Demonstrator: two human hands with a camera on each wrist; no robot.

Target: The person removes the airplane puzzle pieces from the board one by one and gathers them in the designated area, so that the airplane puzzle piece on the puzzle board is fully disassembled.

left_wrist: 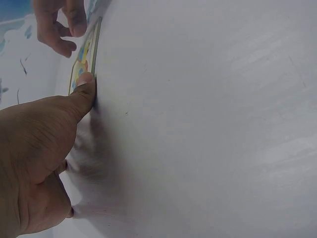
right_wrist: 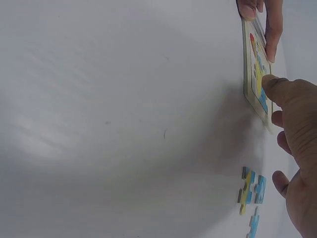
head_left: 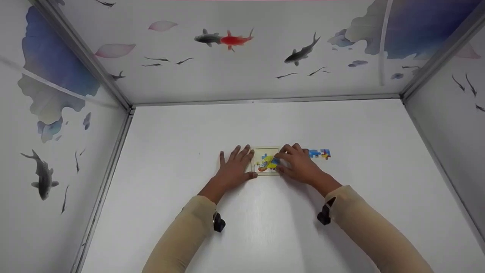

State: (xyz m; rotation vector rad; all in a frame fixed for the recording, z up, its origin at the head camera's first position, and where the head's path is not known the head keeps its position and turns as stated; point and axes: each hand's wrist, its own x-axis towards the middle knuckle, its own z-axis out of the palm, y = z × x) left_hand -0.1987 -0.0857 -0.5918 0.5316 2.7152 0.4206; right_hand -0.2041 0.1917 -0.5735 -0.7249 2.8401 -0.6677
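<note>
A small light wooden puzzle tray (head_left: 258,148) lies flat on the table, with a partly assembled colourful jigsaw picture (head_left: 269,163) in it. My left hand (head_left: 235,167) rests at the tray's left side, fingers spread and thumb on its near corner. Over the right side of the tray is my right hand (head_left: 301,163), fingers loosely bent. Its thumb (right_wrist: 273,85) touches the picture in the right wrist view, and I see no piece pinched there. Loose blue and yellow jigsaw pieces (head_left: 325,153) lie just right of that hand, which partly hides them.
The white table (head_left: 182,132) spreads around the tray. Walls printed with fish (head_left: 299,53) and petals close off the back and both sides, with metal rails (head_left: 197,103) along the table's edges. A black wrist camera (head_left: 218,223) hangs at the left sleeve.
</note>
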